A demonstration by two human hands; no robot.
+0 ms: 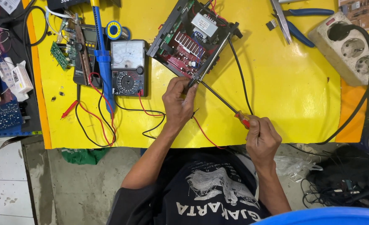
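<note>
Right hand [263, 137] closed on the screwdriver [224, 103] handle; left hand [177, 102] pinches its tip at the open amplifier [190, 37], near the table [284, 83] top edge. Boards look fragile; hold by chassis.

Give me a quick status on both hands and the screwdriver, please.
Right hand grips screwdriver handle. Left hand steadies its tip at open electronics chassis corner. Black cable crosses beside shaft.

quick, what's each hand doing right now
left hand: closed, fingers pinching the screwdriver shaft at the corner of the open electronics chassis
right hand: closed around the screwdriver's red handle
</note>
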